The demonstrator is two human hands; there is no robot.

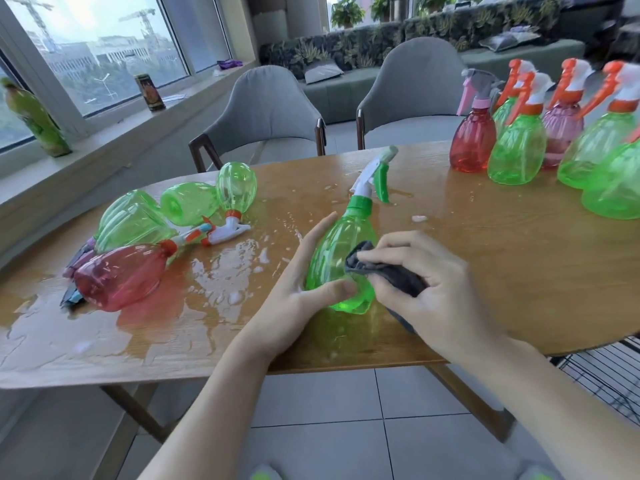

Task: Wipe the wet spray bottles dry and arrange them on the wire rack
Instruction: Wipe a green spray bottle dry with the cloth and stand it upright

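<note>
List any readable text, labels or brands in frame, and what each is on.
None readable.
Dark can on the windowsill: has printed artwork, too small and blurred to read.
Green bottle on the sill: blurred, any label unreadable.
Held bottle and cloth: no print visible.
Standing bottles and lying bottles: plain tinted plastic, no labels visible.
</note>
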